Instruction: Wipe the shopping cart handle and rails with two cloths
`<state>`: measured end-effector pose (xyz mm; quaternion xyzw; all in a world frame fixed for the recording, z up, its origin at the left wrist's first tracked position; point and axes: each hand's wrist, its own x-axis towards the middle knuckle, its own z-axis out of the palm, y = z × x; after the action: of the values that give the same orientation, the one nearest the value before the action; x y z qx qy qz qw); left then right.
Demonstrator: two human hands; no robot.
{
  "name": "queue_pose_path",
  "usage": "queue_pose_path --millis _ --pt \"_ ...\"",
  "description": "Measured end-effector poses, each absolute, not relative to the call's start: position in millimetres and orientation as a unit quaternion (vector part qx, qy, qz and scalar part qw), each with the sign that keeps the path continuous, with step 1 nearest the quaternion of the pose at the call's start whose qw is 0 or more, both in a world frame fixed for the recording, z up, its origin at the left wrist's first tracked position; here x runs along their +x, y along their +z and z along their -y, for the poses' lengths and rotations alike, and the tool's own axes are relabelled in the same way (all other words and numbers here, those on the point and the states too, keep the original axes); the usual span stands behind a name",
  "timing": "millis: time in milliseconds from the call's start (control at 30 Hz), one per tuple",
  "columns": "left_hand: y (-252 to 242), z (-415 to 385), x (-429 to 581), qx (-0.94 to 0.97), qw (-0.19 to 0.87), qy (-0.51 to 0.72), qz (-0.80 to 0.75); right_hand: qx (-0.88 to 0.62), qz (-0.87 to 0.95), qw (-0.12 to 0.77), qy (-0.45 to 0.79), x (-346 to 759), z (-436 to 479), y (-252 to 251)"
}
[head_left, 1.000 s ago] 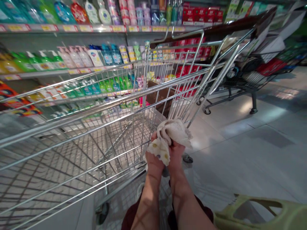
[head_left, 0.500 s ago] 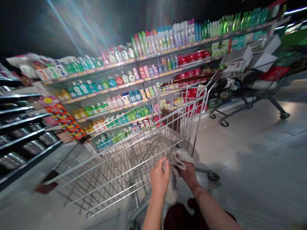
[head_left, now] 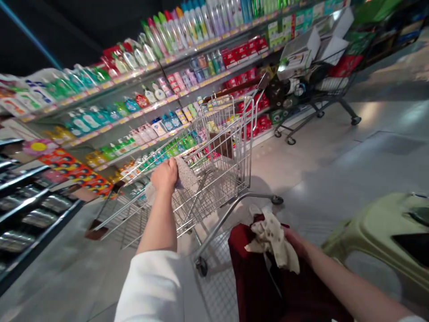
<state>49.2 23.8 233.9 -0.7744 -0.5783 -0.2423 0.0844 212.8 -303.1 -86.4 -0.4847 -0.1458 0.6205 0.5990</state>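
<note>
My left hand [head_left: 164, 176] is closed around a greyish textured cloth [head_left: 187, 175] at the upper side rail of a wire shopping cart [head_left: 219, 154]. Part of this cloth hangs down on both sides of the hand. Low on the right, over my dark red trousers [head_left: 239, 250], my right hand [head_left: 294, 243] grips a crumpled cream cloth [head_left: 273, 239] with spots or holes in it. The fingers of that hand are partly hidden behind the fabric. The cart's basket stands in front of me, its wheels on the floor.
Shelves [head_left: 127, 118] of bottles and boxes run behind the cart. A second cart [head_left: 330, 85] loaded with cartons stands at the back right. Close on my right is a pale green machine or vehicle body [head_left: 372, 223]. Metal racks [head_left: 33, 214] stand at left.
My hands have moved apart: the left went up and left to the cart rail with a cloth, the right came down over my trousers with the cream cloth. The view shifted, showing the green body.
</note>
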Motion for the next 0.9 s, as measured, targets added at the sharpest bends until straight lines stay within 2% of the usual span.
queue_pose_path --millis 167,400,533,900 --pt "232 -18 47 -0.773 0.104 -0.257 0.571 -0.474 0.059 0.575 0.664 209 365 -129" --pt "233 -5 45 -0.779 0.095 -0.240 0.571 -0.366 0.019 0.618 0.696 192 354 -126" --pt "231 6 43 -0.778 0.111 -0.247 0.567 -0.397 0.045 0.646 0.651 190 346 -128" --pt "227 43 29 -0.765 0.154 -0.279 0.560 -0.532 0.147 0.633 0.543 201 355 -131"
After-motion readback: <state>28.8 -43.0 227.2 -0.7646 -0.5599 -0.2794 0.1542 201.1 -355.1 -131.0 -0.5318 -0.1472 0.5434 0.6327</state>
